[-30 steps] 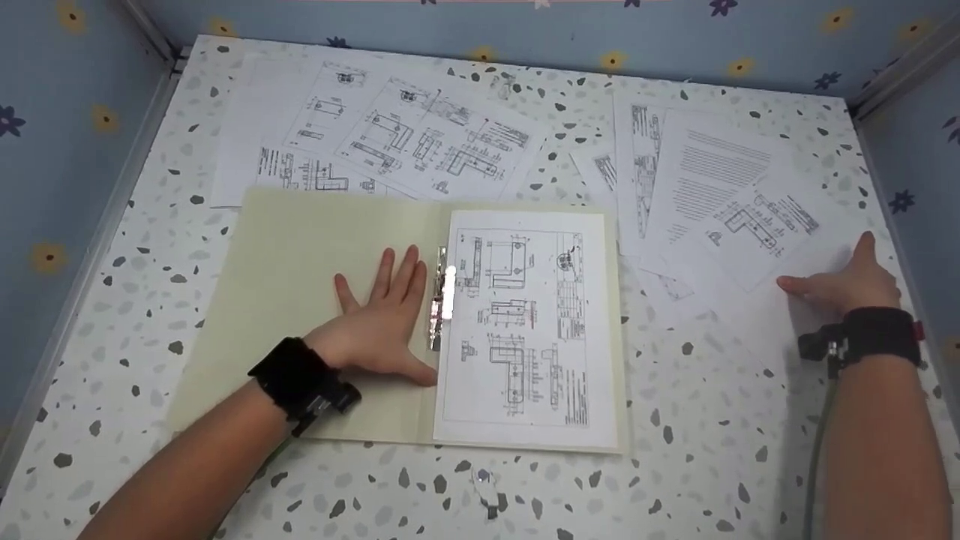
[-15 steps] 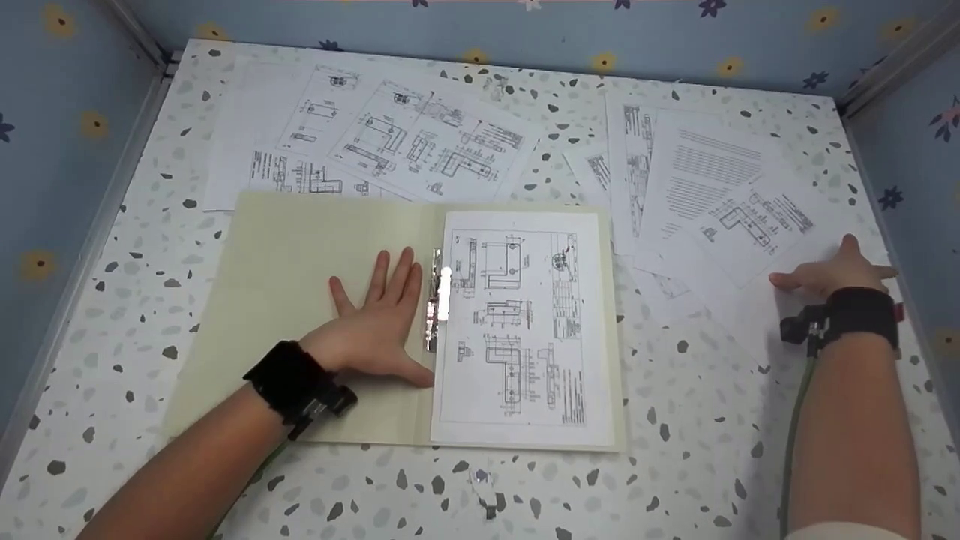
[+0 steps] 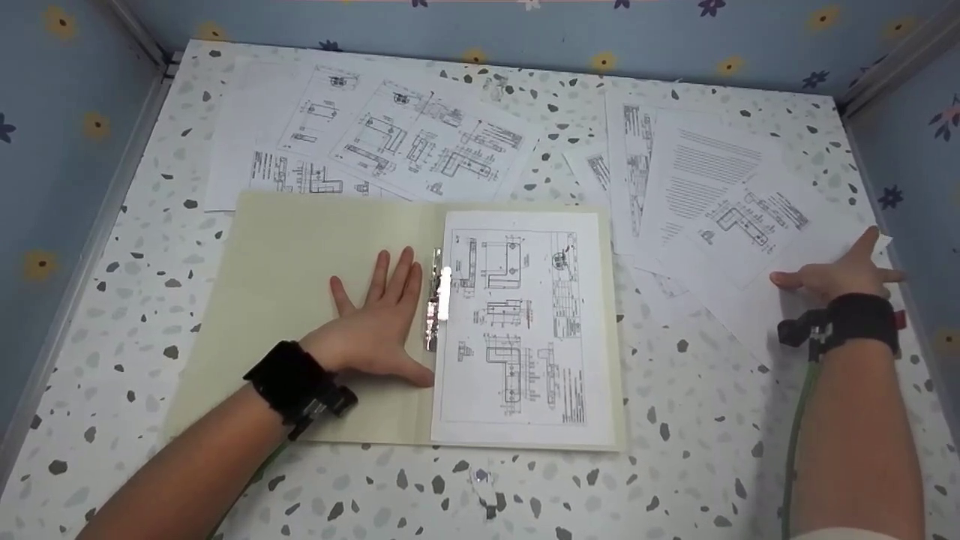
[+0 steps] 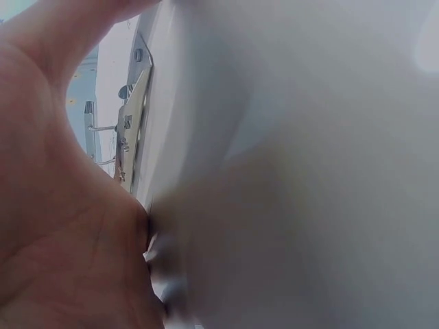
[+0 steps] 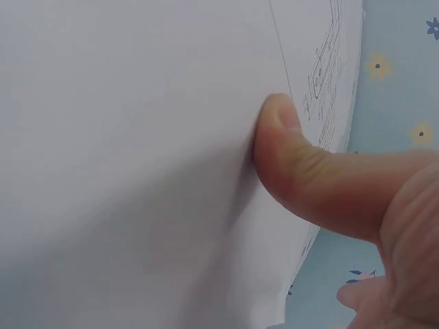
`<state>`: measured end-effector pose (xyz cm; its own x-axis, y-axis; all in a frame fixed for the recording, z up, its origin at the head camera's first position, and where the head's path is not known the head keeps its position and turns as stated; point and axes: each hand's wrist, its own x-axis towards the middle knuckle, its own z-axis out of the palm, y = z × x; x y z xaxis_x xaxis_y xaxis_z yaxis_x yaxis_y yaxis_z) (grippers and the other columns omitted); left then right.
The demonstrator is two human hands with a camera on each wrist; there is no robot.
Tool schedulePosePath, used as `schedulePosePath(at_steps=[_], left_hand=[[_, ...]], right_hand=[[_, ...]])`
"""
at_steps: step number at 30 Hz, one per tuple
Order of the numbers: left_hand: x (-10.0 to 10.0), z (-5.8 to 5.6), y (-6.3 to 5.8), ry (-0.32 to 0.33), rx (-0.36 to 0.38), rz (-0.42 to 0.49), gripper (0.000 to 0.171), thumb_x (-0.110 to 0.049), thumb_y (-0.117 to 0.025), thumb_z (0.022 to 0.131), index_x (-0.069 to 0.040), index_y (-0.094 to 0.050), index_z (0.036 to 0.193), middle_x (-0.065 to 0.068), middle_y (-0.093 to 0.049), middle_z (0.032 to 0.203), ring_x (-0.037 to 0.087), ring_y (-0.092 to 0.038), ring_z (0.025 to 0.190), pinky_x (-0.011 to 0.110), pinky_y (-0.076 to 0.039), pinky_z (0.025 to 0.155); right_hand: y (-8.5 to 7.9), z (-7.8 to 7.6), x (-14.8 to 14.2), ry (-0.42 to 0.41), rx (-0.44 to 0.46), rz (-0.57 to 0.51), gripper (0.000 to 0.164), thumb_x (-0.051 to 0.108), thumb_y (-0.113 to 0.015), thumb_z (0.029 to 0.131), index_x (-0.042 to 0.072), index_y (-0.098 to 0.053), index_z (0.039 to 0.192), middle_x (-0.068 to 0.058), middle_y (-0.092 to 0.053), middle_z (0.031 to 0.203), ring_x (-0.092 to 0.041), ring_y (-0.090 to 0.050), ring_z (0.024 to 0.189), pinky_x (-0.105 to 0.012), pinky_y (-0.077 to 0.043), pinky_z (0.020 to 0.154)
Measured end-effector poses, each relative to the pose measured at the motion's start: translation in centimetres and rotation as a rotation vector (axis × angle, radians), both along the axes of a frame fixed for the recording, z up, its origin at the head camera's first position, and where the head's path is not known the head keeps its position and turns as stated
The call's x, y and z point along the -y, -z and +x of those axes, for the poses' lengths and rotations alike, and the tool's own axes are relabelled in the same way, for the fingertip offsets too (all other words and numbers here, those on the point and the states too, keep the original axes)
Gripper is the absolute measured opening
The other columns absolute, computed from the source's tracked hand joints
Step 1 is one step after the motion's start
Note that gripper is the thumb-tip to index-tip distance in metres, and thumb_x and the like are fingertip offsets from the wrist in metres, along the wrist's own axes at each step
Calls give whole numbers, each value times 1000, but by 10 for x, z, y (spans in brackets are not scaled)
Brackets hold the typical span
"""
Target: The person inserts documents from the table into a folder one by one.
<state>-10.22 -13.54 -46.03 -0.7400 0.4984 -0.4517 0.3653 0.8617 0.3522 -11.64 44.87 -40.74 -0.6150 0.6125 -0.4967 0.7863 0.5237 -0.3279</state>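
Note:
In the head view, a pale yellow folder (image 3: 300, 240) lies open. My left hand (image 3: 375, 326) rests spread on its left cover, thumb reaching the inner edge of a drawing sheet (image 3: 555, 300) on the right side. Beside those fingertips is the metal clip (image 3: 433, 300) at the spine. Over at the right, my right hand (image 3: 844, 277) spreads its thumb and fingers across loose paper (image 3: 727, 300). A paper corner (image 3: 885, 242) sticks up by its fingers. The right wrist view shows the thumb (image 5: 281, 137) against a white sheet (image 5: 137, 103).
Overlapping drawing sheets (image 3: 420, 135) lie behind the folder at the left. A page of printed text (image 3: 712, 172) and more drawings lie at the back right. Patterned blue walls (image 3: 525, 37) border the speckled table (image 3: 697, 450). A small clear object (image 3: 486, 487) sits in front.
The head view has shifted slightly. Beneath my right hand the paper has slid a little, and a corner now shows by its fingers. My left hand stays in place on the folder.

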Motion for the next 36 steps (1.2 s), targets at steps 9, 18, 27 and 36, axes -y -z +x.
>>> schedulePosePath(at_steps=[9, 18, 27, 36], left_hand=[[-1, 1, -2, -5, 7, 9, 152, -74, -77, 58, -5, 16, 156, 8, 35, 159, 33, 37, 141, 82, 22, 87], [0, 1, -4, -3, 11, 5, 151, -74, -77, 59, -5, 16, 156, 8, 36, 158, 33, 37, 141, 82, 22, 87], [-2, 1, -4, 4, 8, -5, 150, -75, -76, 60, -6, 16, 156, 7, 37, 158, 34, 37, 141, 83, 22, 87], [0, 1, -3, -4, 3, -6, 151, -76, -76, 59, -6, 16, 156, 8, 36, 158, 33, 36, 142, 82, 23, 86]], right_hand=[[6, 0, -9, -52, -106, -51, 152, 42, -89, 71, 31, 45, 141, -38, 19, 155, -57, -2, 144, -63, -10, 116], [12, 5, -16, -44, -137, -23, 159, 51, -93, 61, 38, 46, 138, -39, 3, 157, -57, -19, 141, -64, -17, 114], [17, 12, -17, -57, -135, 34, 151, 53, -86, 69, 35, 47, 138, -42, -19, 152, -56, -28, 137, -62, -22, 113], [28, 26, -38, -76, -274, -55, 125, 40, -78, 84, 14, 21, 157, -26, -12, 161, -42, -24, 143, -50, -23, 116]])
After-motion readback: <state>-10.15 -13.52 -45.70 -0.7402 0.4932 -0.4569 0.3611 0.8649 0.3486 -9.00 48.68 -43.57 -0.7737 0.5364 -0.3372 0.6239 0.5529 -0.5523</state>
